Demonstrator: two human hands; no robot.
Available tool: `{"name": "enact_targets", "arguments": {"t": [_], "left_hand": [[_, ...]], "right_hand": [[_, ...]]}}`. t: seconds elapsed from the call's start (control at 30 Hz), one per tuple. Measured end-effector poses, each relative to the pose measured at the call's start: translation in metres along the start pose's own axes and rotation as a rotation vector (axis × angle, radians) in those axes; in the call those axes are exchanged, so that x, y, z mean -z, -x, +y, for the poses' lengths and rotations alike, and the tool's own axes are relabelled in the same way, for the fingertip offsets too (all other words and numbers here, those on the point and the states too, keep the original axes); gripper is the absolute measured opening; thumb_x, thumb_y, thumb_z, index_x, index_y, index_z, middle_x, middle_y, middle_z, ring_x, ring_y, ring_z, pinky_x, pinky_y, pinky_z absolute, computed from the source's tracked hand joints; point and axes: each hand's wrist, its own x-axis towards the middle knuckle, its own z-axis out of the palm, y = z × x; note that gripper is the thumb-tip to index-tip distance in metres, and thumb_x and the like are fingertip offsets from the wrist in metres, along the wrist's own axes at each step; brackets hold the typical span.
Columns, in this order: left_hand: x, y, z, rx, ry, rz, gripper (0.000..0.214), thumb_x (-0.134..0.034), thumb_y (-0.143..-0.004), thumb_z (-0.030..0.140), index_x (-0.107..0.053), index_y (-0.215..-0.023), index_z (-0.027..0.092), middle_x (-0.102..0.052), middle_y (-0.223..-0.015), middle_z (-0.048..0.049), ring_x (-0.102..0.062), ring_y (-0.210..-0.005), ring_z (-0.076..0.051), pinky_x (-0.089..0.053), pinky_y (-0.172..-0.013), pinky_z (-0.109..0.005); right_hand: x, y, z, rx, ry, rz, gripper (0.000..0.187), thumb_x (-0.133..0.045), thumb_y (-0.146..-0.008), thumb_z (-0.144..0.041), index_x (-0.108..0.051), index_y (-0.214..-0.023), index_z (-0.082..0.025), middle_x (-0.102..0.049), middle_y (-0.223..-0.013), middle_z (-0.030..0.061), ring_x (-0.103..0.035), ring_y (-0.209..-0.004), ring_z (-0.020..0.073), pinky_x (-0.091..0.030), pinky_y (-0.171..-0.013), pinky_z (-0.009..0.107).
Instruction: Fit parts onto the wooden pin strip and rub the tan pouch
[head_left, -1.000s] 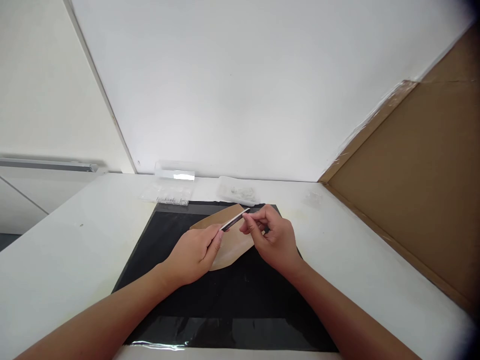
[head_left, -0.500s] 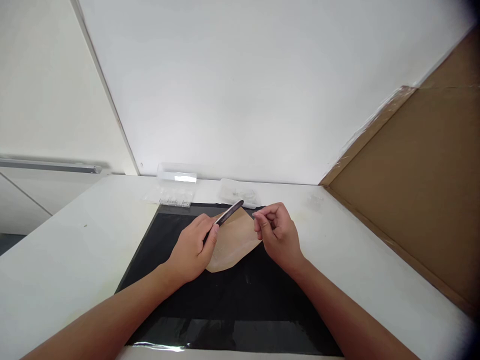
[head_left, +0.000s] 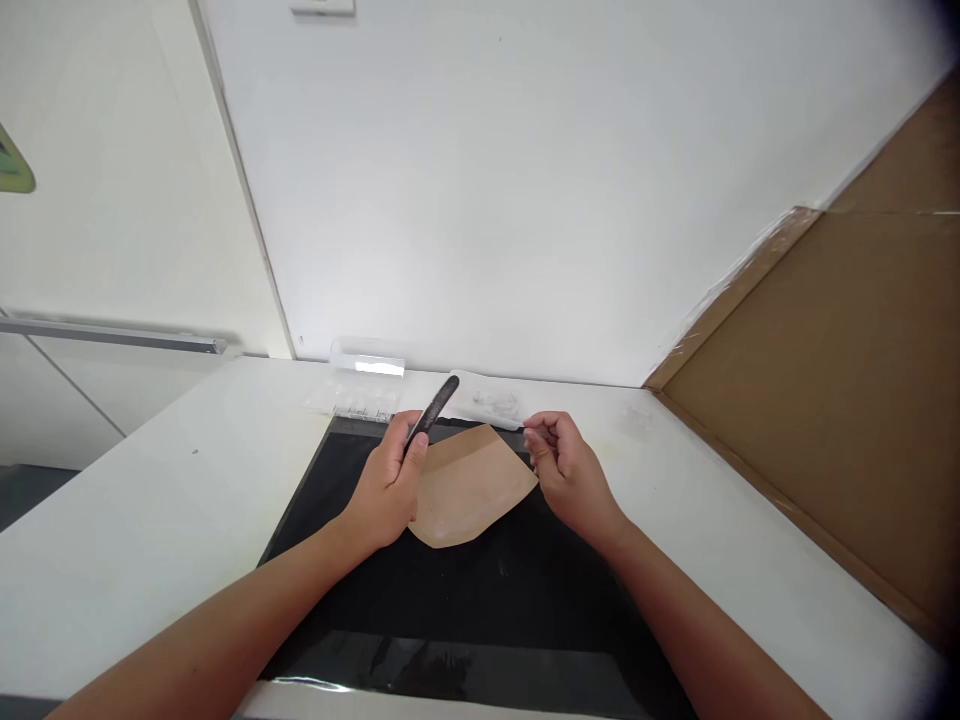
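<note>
My left hand is closed around the lower end of a dark nail file, which points up and away toward the wall. My right hand hovers to the right with its fingers curled and pinched together; whether something tiny sits between them I cannot make out. Between the two hands a brown paper piece lies flat on a black mat. Both forearms reach in from the bottom of the view.
The mat lies on a white table. Behind it, against the white wall, sit a clear compartment box and a clear plastic bag. A large cardboard sheet leans at the right.
My hands have moved apart. The left hand swung the file from pointing right, at the right fingertips, to pointing up and away. The right hand drew back to the right.
</note>
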Motion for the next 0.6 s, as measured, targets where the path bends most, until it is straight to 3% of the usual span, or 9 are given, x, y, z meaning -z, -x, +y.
{"name": "enact_targets", "arguments": {"t": [0.17,0.27,0.37,0.5,0.6], "left_hand": [[0.002,-0.003,0.0,-0.012,0.049,-0.094,0.041,-0.039,-0.107,0.058,-0.054,-0.126,0.025,-0.045,-0.068,0.008,-0.044,-0.042,-0.008,-0.04,-0.043,-0.021],[0.002,-0.005,-0.002,-0.016,0.103,-0.126,0.041,-0.042,-0.105,0.059,-0.057,-0.103,0.021,-0.048,-0.072,0.0065,-0.044,-0.043,-0.006,-0.038,-0.043,-0.02],[0.001,-0.006,-0.002,0.001,0.166,-0.169,0.045,-0.044,-0.104,0.06,-0.05,-0.084,0.02,-0.048,-0.068,0.0064,-0.044,-0.041,-0.006,-0.037,-0.042,-0.02],[0.0,-0.009,0.0,0.06,0.317,-0.251,0.048,-0.032,-0.104,0.062,-0.036,-0.076,0.023,-0.036,-0.057,0.0097,-0.029,-0.034,-0.006,-0.039,-0.039,-0.022],[0.001,-0.011,0.002,0.099,0.402,-0.275,0.051,-0.019,-0.102,0.067,-0.03,-0.076,0.025,-0.028,-0.055,0.0109,-0.02,-0.034,-0.007,-0.032,-0.034,-0.021]], "right_hand": [[0.007,-0.005,0.004,0.012,0.033,0.015,0.026,-0.052,-0.103,-0.05,-0.056,-0.114,-0.027,-0.069,-0.102,0.0051,-0.065,-0.076,0.0199,-0.055,-0.07,0.036],[0.005,-0.006,0.001,0.037,-0.016,0.0,0.025,-0.055,-0.102,-0.048,-0.059,-0.114,-0.027,-0.07,-0.109,0.0057,-0.07,-0.085,0.0212,-0.058,-0.077,0.037],[0.003,-0.005,-0.003,0.083,-0.065,-0.038,0.024,-0.059,-0.1,-0.046,-0.063,-0.114,-0.027,-0.074,-0.108,0.0052,-0.073,-0.09,0.0222,-0.058,-0.078,0.036],[0.001,-0.003,-0.01,0.133,-0.098,-0.049,0.023,-0.065,-0.098,-0.044,-0.069,-0.113,-0.028,-0.079,-0.106,0.0047,-0.074,-0.09,0.0228,-0.058,-0.076,0.036],[-0.001,-0.002,-0.011,0.144,-0.115,-0.029,0.022,-0.067,-0.096,-0.045,-0.073,-0.107,-0.027,-0.081,-0.104,0.0052,-0.076,-0.088,0.0236,-0.059,-0.079,0.037]]}}
